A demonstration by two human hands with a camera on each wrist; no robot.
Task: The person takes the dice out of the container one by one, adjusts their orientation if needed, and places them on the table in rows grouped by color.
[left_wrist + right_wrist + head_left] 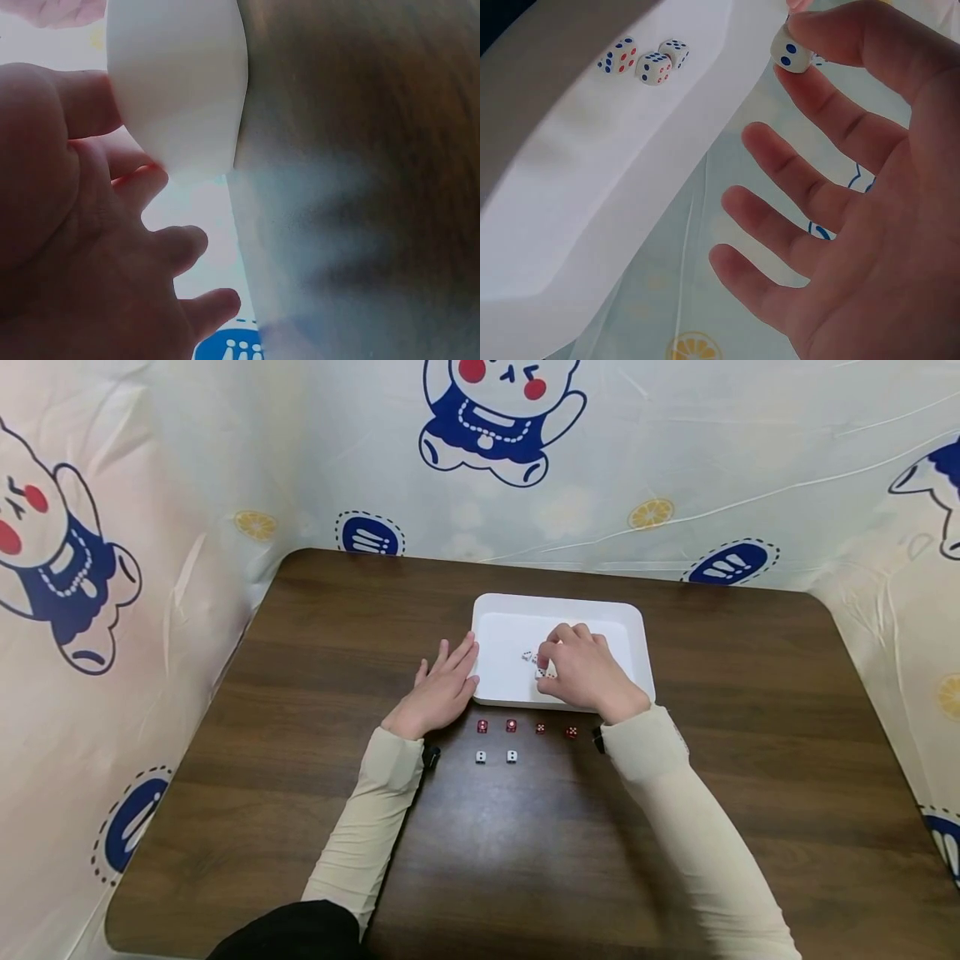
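Observation:
Over the white tray (pixel 498 618), my right hand (pixel 588 672) pinches a white die (pixel 791 51) between thumb and index finger. Two blue pips show on one face, and the other fingers are spread apart. Several white dice (pixel 655 68) with blue and red pips lie in the tray, partly hidden by that hand in the head view. At the tray's left side, my left hand (pixel 442 691) rests with straight fingers. Its thumb (pixel 94 105) and index finger touch the outer wall in the left wrist view.
In front of the tray, several red dice (pixel 512 725) form a row on the brown wooden table (pixel 337 643). Below them sit two white dice (pixel 481 757). A printed curtain (pixel 315 452) surrounds the table's back and sides.

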